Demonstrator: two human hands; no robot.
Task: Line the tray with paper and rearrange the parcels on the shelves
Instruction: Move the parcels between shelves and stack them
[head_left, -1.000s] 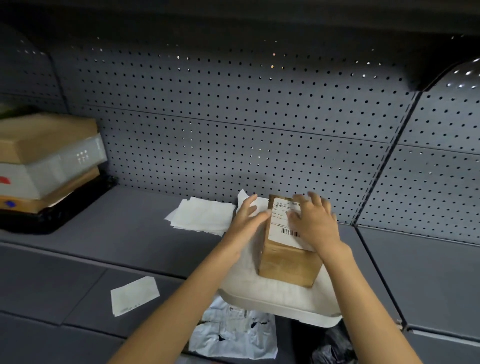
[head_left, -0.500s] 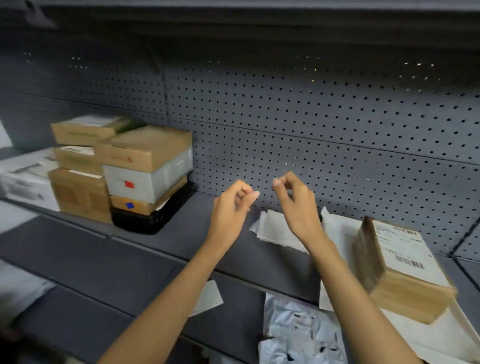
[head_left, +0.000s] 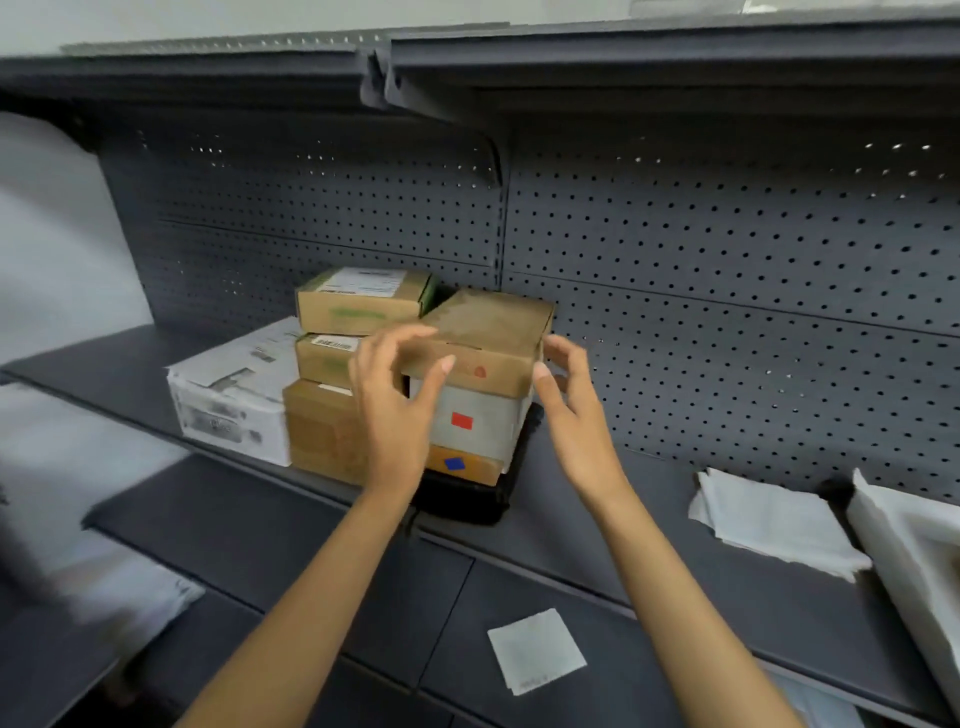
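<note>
A brown cardboard parcel (head_left: 488, 338) tops a stack on the grey shelf (head_left: 597, 519); under it lie a white box with a red sticker (head_left: 470, 421), a brown box with a blue sticker (head_left: 462, 465) and a black case (head_left: 467, 501). My left hand (head_left: 395, 405) is open in front of the stack's left side. My right hand (head_left: 569, 400) is open at the top parcel's right corner, fingertips close to it. Neither hand holds anything. The paper-lined white tray (head_left: 914, 551) shows only at the right edge.
Left of the stack stand three more brown boxes (head_left: 358, 301) piled up and a white parcel (head_left: 234, 395). A pile of white paper sheets (head_left: 769, 519) lies on the shelf. A loose white sheet (head_left: 537, 649) rests on the lower shelf. Perforated panels form the back wall.
My hands let go of the labelled parcel on the tray, and my view swung left to the stack. Both hands have opened and reached up to the top brown parcel.
</note>
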